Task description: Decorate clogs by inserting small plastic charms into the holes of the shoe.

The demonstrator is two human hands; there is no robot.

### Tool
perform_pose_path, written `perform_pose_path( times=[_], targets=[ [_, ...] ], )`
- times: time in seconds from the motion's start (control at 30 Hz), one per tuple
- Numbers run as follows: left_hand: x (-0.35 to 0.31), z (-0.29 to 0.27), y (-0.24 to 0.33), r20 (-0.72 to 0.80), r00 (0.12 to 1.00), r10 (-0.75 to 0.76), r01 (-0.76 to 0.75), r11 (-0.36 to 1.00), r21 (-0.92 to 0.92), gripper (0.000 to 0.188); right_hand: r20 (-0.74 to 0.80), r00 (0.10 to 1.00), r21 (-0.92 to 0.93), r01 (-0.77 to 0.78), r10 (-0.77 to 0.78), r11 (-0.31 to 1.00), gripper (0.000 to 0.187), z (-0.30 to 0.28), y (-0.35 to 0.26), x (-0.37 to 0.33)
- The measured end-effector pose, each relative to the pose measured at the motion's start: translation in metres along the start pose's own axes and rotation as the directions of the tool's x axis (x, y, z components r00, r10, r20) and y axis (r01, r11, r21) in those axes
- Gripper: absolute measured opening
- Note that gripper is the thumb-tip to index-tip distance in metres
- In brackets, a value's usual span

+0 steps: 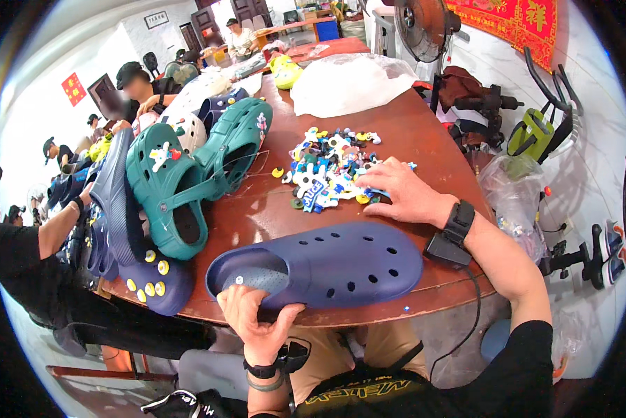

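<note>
A navy blue clog (334,268) with round holes lies on its sole near the table's front edge, its toe to the right. My left hand (252,320) grips its near side by the heel opening, fingers over the rim and thumb outside. Beyond the clog, my right hand (410,194) rests at the right side of a pile of colourful shoe charms (327,167). Its fingers are spread and slightly bent, with the tips touching the charms; nothing shows held in it.
Green clogs (166,184) with charms stand at the left, beside a navy clog with yellow charms (161,282). A white plastic bag (348,83) lies farther back on the red-brown table (410,125). A co-worker's arm (62,226) reaches in at left. A black cable (475,306) hangs by my right arm.
</note>
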State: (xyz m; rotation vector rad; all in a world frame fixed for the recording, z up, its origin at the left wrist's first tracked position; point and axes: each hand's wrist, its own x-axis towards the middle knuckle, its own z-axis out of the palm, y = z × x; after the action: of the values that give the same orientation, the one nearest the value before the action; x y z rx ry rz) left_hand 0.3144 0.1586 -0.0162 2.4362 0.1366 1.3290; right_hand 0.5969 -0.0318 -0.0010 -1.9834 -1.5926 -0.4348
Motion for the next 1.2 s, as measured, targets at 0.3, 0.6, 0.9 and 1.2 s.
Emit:
perform_pose_path(
  times=[0.3, 0.6, 0.9, 1.2],
  targets=[
    [-0.004, 0.004, -0.004, -0.058, 0.997, 0.042, -0.042, 0.999, -0.006, 0.049, -0.118, 0.99, 0.074, -0.063, 0.071, 0.995, 0.021, 0.001, -0.004, 0.005],
    [-0.02, 0.0, -0.011, -0.104, 0.988, 0.112, -0.112, 0.994, 0.011, 0.047, -0.119, 0.992, 0.136, 0.044, -0.028, 0.99, 0.017, -0.039, -0.068, 0.022],
    [-0.009, 0.004, -0.009, -0.09, 0.992, 0.094, -0.094, 0.996, 0.0, 0.049, 0.034, 0.976, 0.303, 0.195, -0.215, 0.933, 0.018, -0.029, -0.095, 0.045],
    [-0.004, 0.001, -0.008, -0.053, 0.996, 0.076, -0.074, 0.996, 0.042, 0.051, 0.243, 0.901, 0.252, 0.3, -0.36, 0.92, 0.02, -0.036, -0.085, 0.054]
  ],
)
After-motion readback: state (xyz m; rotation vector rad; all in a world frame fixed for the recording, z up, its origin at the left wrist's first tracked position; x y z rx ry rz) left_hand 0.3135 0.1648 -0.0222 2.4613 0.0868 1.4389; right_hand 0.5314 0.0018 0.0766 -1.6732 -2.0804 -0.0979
